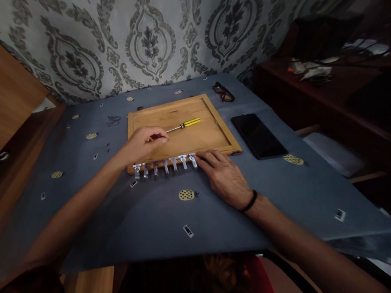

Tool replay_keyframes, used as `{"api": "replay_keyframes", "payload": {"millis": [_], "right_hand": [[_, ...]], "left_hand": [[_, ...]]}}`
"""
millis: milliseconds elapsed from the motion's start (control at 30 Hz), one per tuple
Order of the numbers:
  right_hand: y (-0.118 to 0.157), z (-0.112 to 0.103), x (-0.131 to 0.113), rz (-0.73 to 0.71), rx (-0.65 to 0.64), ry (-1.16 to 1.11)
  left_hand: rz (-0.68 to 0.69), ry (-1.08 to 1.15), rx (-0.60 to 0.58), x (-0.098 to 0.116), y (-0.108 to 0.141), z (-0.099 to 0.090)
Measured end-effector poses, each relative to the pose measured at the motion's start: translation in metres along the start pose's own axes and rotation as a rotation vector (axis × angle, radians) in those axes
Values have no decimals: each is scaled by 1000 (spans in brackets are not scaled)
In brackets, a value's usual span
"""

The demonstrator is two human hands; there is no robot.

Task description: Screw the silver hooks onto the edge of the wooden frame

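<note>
A wooden framed board (pixel 178 109) lies flat on the table. Along its near edge runs a metal hook rack (pixel 174 163) with several hooks hanging over the side. My right hand (pixel 227 178), a dark band at its wrist, rests at the rack's right end with its fingers on the rack and the frame edge, holding it there. Above the board's left part, my left hand (pixel 145 142) is closed in a pinch; anything between its fingertips is too small to make out. A screwdriver (pixel 189 123) with a yellow and black handle lies on the board, its tip near my left fingers.
A black tablet or large phone (pixel 259 135) lies right of the board. Glasses (pixel 224 92) sit behind it. Small metal pieces (pixel 112 120) lie to the left. A patterned wall (pixel 150 44) borders the back; dark wooden furniture (pixel 310 84) stands at the right.
</note>
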State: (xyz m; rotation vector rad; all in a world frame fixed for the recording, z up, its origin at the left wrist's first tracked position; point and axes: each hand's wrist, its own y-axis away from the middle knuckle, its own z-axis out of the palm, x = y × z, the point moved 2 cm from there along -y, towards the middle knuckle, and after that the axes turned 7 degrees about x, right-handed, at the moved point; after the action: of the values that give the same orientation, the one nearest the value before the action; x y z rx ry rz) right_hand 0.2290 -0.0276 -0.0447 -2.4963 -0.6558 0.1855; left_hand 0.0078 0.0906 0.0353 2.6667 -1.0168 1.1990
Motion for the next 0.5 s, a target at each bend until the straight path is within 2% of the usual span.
{"api": "replay_keyframes", "payload": {"millis": [133,200,333,500], "right_hand": [[1,1,2,-1,9,-1],[2,2,2,-1,2,-7],[2,1,4,-16,15,-13],[2,1,3,-26,22,-2]], "left_hand": [[-62,-105,39,-12,31,-18],[-52,-166,18,-14,47,-22],[12,-297,-86,-14,75,-20],[-38,-495,-113,-12,93,-12]]}}
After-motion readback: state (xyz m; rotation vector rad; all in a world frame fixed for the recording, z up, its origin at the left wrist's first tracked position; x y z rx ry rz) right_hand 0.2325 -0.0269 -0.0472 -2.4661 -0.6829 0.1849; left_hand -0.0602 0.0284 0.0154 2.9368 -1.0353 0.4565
